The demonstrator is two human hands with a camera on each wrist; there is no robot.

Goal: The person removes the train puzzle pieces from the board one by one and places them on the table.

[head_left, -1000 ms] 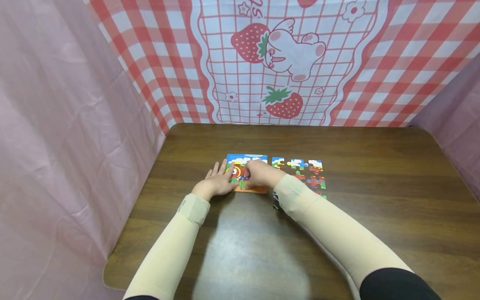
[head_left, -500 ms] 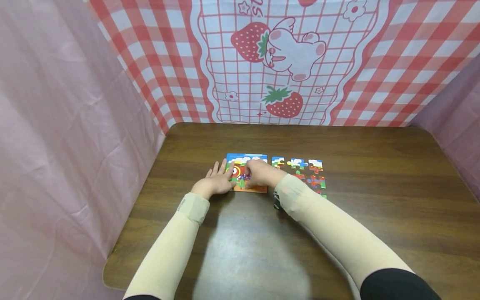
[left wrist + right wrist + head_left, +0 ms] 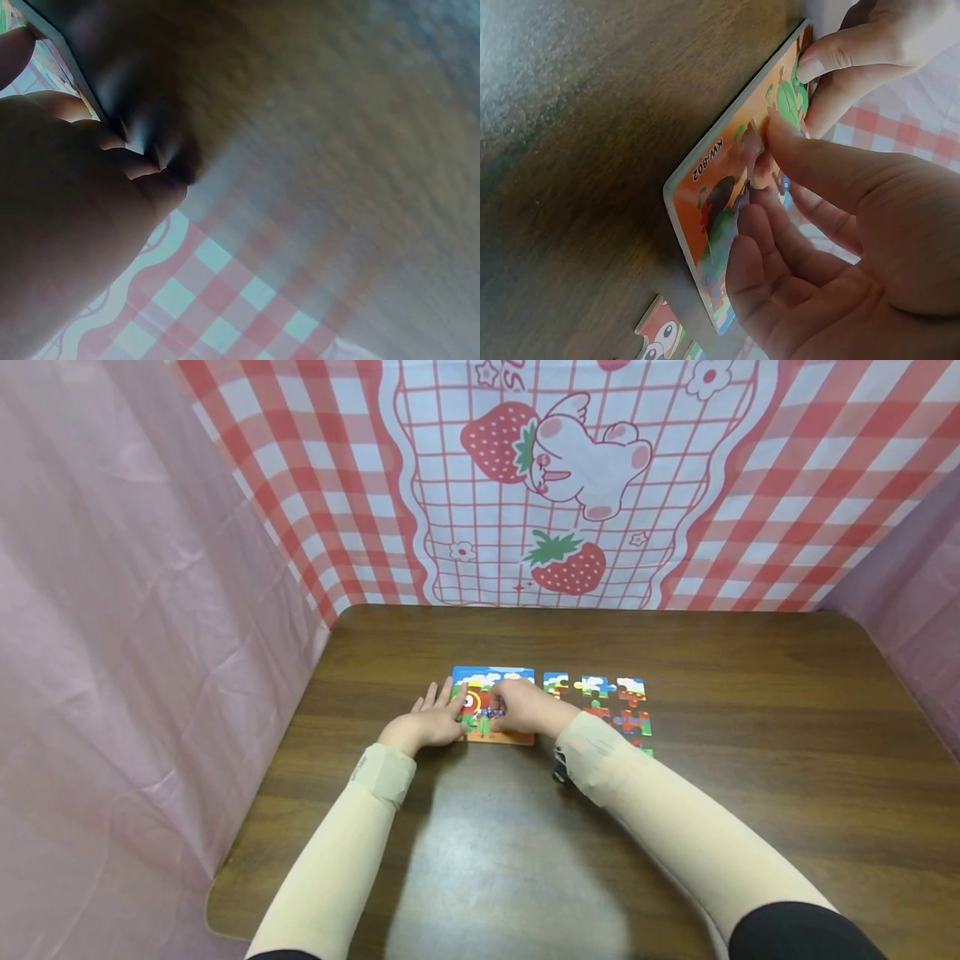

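Now your right hand [image 3: 519, 708] pinches a puzzle piece [image 3: 751, 154] over the puzzle board [image 3: 495, 678], which your flat, open left hand [image 3: 433, 720] steadies from its left.

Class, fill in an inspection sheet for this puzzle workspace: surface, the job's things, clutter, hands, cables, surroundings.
Surface: dark brown wooden table, glare patch near the front edge.
Job's things: colourful orange-framed jigsaw puzzle board, flat on the table; loose colourful puzzle pieces in rows to its right.
Clutter: nothing seen.
Hands: left hand rests flat at the board's left edge; right hand pinches a piece on the board.
Cables: nothing seen.
Surroundings: pink fabric walls; red checked strawberry cloth behind.
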